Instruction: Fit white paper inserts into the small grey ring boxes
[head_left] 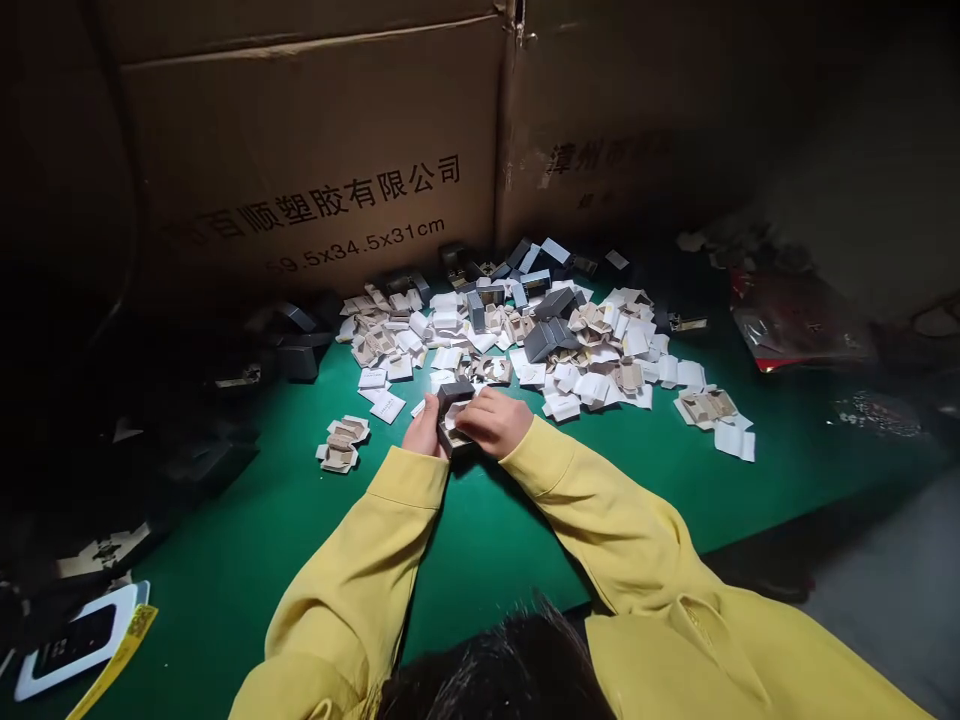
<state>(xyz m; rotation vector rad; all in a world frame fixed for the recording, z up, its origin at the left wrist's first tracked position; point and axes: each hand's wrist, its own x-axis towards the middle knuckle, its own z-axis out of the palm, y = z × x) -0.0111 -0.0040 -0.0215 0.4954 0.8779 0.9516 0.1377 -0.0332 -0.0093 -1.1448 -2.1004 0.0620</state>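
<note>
My left hand (424,432) and my right hand (495,420) meet over a small dark grey hinged box (453,415) standing open on the green table (487,540). Both hands are closed around it, the left at its left side, the right pressing on its right side and interior. A pale insert shows inside the box. Just beyond lies a big heap of white and beige paper inserts (585,365) mixed with grey box parts (550,335). Yellow sleeves cover both arms.
Large cardboard cartons (315,170) stand behind the heap. Small stacks of inserts lie at left (341,445) and right (712,410). Dark boxes (296,345) sit in shadow on the left. A white tray (75,640) lies at the near left corner, red packaging (795,325) at right.
</note>
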